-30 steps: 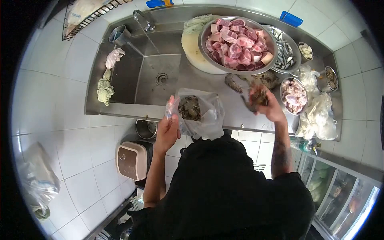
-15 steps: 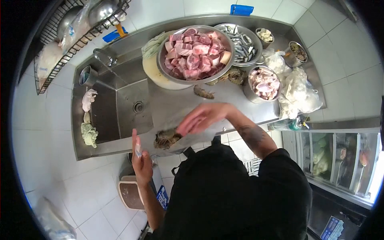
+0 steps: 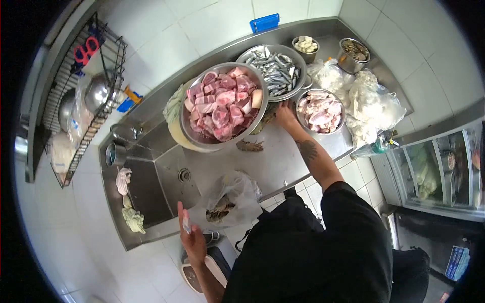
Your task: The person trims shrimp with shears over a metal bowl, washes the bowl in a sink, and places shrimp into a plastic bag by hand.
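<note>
My left hand (image 3: pixel 193 240) is at the counter's front edge, fingers stretched upward, with the rim of a clear plastic bag (image 3: pixel 242 188) caught at its fingers. Brown shrimp (image 3: pixel 220 209) lie inside the bag, which spreads over the edge. My right hand (image 3: pixel 284 113) reaches to the back, between the bowl of cut meat (image 3: pixel 222 108) and the pot of pale chicken pieces (image 3: pixel 320 111). It touches dark shrimp (image 3: pixel 263 121) there; its fingertips are hidden among them. One loose shrimp (image 3: pixel 250 146) lies on the steel counter in front of the meat bowl.
A bowl of small silvery fish (image 3: pixel 278 73) stands behind the meat bowl. Small pots (image 3: pixel 305 45) and filled plastic bags (image 3: pixel 371 103) crowd the right. At left are the sink (image 3: pixel 146 189), cloths (image 3: pixel 133 219) and a wire rack (image 3: pixel 83 101). A glass-door fridge (image 3: pixel 429 171) stands right.
My right hand has moved from above the bag to the shrimp at the back. The bag's opening shows wider, with shrimp inside. My left hand stays by the bag, and the view has turned.
</note>
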`<action>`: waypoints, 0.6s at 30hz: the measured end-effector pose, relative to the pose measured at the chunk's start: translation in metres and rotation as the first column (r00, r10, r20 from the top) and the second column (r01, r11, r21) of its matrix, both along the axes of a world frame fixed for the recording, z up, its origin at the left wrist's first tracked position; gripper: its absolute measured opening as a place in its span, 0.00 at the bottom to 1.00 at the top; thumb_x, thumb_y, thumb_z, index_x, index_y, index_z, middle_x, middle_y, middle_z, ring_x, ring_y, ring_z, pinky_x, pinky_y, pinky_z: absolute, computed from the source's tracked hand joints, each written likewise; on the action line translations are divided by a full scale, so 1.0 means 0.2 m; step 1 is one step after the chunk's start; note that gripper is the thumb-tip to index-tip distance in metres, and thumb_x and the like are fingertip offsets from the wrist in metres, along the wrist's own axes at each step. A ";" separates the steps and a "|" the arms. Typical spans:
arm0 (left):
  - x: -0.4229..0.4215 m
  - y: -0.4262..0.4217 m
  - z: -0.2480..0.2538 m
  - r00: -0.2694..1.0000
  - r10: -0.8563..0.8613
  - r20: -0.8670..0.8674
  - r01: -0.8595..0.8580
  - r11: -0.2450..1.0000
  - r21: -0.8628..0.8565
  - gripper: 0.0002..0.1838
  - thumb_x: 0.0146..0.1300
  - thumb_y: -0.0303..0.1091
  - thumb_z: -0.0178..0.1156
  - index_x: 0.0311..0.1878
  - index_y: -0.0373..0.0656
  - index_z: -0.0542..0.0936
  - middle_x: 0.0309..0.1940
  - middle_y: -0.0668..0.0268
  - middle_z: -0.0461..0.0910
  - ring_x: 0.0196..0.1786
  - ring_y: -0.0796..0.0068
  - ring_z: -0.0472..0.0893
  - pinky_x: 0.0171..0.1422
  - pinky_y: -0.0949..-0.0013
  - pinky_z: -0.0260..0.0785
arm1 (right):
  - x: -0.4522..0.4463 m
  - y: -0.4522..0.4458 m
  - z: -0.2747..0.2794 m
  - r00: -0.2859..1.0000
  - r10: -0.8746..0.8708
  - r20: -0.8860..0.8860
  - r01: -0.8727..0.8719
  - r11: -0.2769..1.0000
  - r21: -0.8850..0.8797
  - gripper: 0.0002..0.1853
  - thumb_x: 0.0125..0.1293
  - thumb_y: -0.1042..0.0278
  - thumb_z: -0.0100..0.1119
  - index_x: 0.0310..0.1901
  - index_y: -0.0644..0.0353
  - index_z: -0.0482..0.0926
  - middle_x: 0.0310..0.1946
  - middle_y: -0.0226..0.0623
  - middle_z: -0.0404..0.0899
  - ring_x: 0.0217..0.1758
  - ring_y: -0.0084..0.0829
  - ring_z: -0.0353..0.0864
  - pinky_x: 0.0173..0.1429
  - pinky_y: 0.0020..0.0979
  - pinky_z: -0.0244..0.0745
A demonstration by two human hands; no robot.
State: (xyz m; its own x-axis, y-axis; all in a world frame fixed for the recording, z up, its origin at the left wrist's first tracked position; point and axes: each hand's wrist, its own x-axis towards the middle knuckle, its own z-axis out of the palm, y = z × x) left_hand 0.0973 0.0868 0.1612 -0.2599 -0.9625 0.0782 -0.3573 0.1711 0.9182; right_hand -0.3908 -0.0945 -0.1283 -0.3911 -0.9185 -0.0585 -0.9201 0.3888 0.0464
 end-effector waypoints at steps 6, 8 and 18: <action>-0.02 0.01 0.00 1.000 -0.001 -0.002 0.001 0.992 0.127 0.25 0.76 0.37 0.47 0.73 0.41 0.61 0.76 0.56 0.54 0.35 0.90 0.67 0.36 0.83 0.62 | 0.11 0.08 0.23 0.913 -0.113 0.392 0.199 0.962 -0.188 0.36 0.63 0.58 0.50 0.66 0.79 0.59 0.56 0.69 0.71 0.67 0.64 0.63 0.70 0.57 0.59; 0.00 0.01 -0.04 1.000 -0.001 0.010 0.000 0.999 0.055 0.25 0.76 0.38 0.47 0.72 0.40 0.62 0.75 0.55 0.55 0.36 0.88 0.68 0.38 0.83 0.63 | 0.09 0.07 0.26 0.847 -0.171 0.504 0.245 0.966 -0.084 0.34 0.63 0.61 0.49 0.66 0.78 0.59 0.51 0.67 0.75 0.62 0.61 0.70 0.65 0.55 0.65; -0.01 0.00 -0.03 0.997 -0.013 0.079 0.013 1.000 0.001 0.23 0.72 0.26 0.44 0.69 0.36 0.66 0.74 0.52 0.57 0.73 0.64 0.61 0.72 0.67 0.52 | 0.14 0.12 0.14 0.841 -0.212 0.499 0.329 0.931 -0.159 0.24 0.44 0.54 0.74 0.39 0.64 0.82 0.40 0.50 0.83 0.46 0.45 0.84 0.48 0.41 0.81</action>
State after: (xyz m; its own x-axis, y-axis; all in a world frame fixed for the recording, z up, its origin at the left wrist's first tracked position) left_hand 0.0961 0.0876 0.1559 -0.2780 -0.9589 0.0564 -0.4262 0.1757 0.8874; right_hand -0.3622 -0.0708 -0.1004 -0.6053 -0.7898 -0.0990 -0.6656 0.5704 -0.4812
